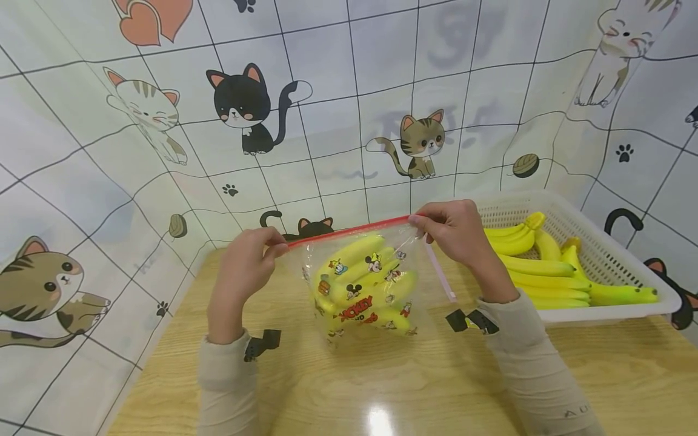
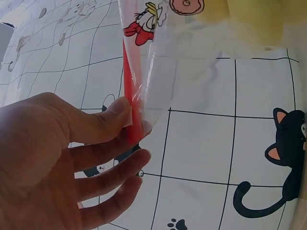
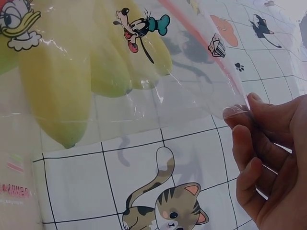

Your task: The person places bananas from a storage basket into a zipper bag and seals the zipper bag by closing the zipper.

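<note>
A clear zip bag (image 1: 349, 330) printed with cartoon figures is held up over the table, its red zip edge (image 1: 349, 232) stretched between both hands. Inside it lies a bunch of yellow bananas (image 1: 354, 272). My left hand (image 1: 248, 266) pinches the left end of the red edge between thumb and forefinger; in the left wrist view the other fingers (image 2: 115, 203) are spread loosely below. At the opposite end, my right hand (image 1: 455, 233) pinches the corner with thumb and forefinger, as the right wrist view also shows. Whether the zip is sealed I cannot tell.
A white plastic basket (image 1: 627, 312) with several bananas (image 1: 545, 281) stands on the right of the wooden table (image 1: 327, 387). A pale pink strip (image 1: 440, 272) shows beside the bag, near the right wrist. Cat-printed sheeting (image 1: 338, 133) surrounds the table at the back and sides.
</note>
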Tool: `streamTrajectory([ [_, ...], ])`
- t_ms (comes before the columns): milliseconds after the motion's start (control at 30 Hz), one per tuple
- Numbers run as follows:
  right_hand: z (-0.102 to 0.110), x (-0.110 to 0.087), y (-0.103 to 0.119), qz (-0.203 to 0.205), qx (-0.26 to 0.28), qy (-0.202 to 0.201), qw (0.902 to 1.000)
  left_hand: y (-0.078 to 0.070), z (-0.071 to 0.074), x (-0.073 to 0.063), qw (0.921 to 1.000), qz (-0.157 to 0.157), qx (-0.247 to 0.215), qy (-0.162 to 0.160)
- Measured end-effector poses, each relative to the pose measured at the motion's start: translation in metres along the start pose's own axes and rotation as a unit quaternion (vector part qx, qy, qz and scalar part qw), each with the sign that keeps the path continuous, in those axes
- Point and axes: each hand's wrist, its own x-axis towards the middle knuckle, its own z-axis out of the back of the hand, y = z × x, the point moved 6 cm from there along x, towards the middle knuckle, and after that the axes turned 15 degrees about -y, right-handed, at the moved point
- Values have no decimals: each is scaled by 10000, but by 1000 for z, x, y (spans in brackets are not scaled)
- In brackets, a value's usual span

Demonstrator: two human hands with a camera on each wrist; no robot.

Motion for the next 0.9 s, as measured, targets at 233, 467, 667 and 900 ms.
streamTrajectory([
  [233,-2,1,1,-42,-51,108,9999,4,6,-1,9998,158,119,-90],
  [467,-5,-3,-5,-453,-51,683,9966,2,-1,-1,9991,372,47,219],
  [667,-7,-4,-8,-494,-58,895,9947,-5,0,-2,9994,201,276,50],
  [900,-5,-4,-5,-521,-11,898,9946,-24,6,-1,9974,-152,147,-694],
])
